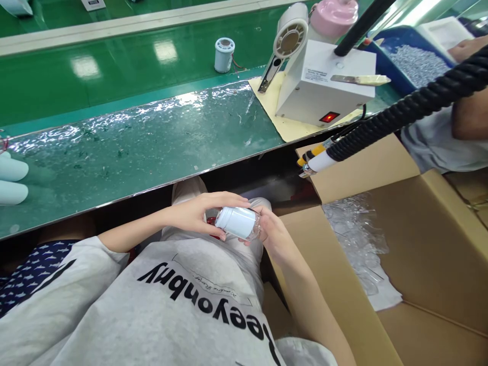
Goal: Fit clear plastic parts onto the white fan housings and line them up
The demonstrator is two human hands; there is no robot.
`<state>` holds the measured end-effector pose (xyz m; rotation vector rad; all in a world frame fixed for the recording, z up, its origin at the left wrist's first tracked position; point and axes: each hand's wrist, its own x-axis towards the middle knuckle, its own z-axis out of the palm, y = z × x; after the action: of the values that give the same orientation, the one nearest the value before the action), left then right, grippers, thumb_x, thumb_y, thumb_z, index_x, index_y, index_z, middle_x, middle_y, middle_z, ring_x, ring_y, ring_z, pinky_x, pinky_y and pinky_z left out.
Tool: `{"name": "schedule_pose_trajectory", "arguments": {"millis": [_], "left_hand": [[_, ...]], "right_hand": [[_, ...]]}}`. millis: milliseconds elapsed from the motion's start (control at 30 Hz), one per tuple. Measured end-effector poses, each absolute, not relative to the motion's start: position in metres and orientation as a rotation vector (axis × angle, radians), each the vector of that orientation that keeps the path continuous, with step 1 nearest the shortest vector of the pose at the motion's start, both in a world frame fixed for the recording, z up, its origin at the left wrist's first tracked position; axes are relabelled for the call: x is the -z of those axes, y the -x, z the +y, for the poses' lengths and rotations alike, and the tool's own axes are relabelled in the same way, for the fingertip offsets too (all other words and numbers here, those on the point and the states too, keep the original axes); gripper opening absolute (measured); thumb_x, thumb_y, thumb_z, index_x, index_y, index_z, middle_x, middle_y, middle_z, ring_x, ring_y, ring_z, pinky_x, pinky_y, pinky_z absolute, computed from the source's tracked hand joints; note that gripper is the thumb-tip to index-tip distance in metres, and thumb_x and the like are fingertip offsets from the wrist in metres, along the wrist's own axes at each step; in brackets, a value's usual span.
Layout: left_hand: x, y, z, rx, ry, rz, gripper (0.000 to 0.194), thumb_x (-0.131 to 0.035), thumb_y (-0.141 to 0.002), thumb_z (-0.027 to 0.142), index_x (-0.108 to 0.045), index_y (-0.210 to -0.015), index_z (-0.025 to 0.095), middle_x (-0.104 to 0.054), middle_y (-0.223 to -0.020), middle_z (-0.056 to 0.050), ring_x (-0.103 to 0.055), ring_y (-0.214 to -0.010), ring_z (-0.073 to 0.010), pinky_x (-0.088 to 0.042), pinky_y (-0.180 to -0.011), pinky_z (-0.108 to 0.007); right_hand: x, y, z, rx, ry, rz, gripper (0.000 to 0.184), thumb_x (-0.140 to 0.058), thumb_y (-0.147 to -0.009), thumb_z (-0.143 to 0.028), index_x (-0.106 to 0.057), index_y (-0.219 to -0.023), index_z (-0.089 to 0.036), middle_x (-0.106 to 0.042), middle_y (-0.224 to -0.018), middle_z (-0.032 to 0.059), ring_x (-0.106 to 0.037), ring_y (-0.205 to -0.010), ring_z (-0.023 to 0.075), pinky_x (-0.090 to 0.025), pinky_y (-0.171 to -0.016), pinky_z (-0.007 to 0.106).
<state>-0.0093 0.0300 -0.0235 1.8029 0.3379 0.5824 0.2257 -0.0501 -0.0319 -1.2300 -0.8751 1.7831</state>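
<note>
Over my lap, below the bench edge, both hands hold a small pale blue-white cylinder [237, 221] with a clear plastic cap on its right end. My left hand [198, 212] curls its fingers over the top and left end of the cylinder. My right hand [271, 230] grips the clear cap end from the right. A red bit shows just under the cylinder; I cannot make out what it is.
The green bench [133, 137] carries a clear plastic sheet, a white tape dispenser machine [324, 84], a small spool [224, 53] and two pale cylinders [11, 180] at left. An open cardboard box [419, 254] with clear plastic caps stands right. A coiled black hose [400, 114] hangs across. Another person's arm [468, 109] is at far right.
</note>
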Motion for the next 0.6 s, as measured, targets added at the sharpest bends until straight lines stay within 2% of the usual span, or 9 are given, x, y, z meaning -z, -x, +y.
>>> {"name": "schedule_pose_trajectory", "arguments": {"millis": [233,433,600], "left_hand": [[0.024,0.011,0.030,-0.541,-1.771,0.351,0.076,-0.089,-0.083,0.035,-0.059,-0.153,0.032,-0.057,-0.160,-0.014,-0.055,-0.148,-0.0330,-0.047,-0.121,-0.049],[0.024,0.012,0.029,-0.607,-1.805,0.322,0.077,-0.088,-0.084,0.034,-0.057,-0.154,0.032,-0.057,-0.160,-0.014,-0.054,-0.149,-0.0325,-0.043,-0.125,-0.050],[0.020,0.009,0.025,-0.629,-1.802,0.358,0.069,-0.088,-0.083,0.034,-0.064,-0.148,0.030,-0.065,-0.150,-0.015,-0.061,-0.140,-0.0331,-0.048,-0.119,-0.049]], "right_hand": [[0.031,-0.219,-0.049,-1.917,1.246,-0.763,0.070,-0.072,-0.070,-0.090,-0.058,-0.086,-0.023,-0.072,-0.066,0.0008,-0.063,-0.043,0.0166,-0.049,-0.036,0.025],[0.017,-0.215,-0.043,-2.106,1.199,-0.706,0.076,-0.074,-0.064,-0.094,-0.066,-0.082,-0.021,-0.070,-0.058,0.0026,-0.059,-0.039,0.0141,-0.044,-0.034,0.022],[0.018,-0.215,-0.041,-2.212,1.149,-0.725,0.076,-0.067,-0.069,-0.095,-0.068,-0.072,-0.019,-0.069,-0.056,0.0049,-0.057,-0.038,0.0135,-0.043,-0.032,0.021]]}}
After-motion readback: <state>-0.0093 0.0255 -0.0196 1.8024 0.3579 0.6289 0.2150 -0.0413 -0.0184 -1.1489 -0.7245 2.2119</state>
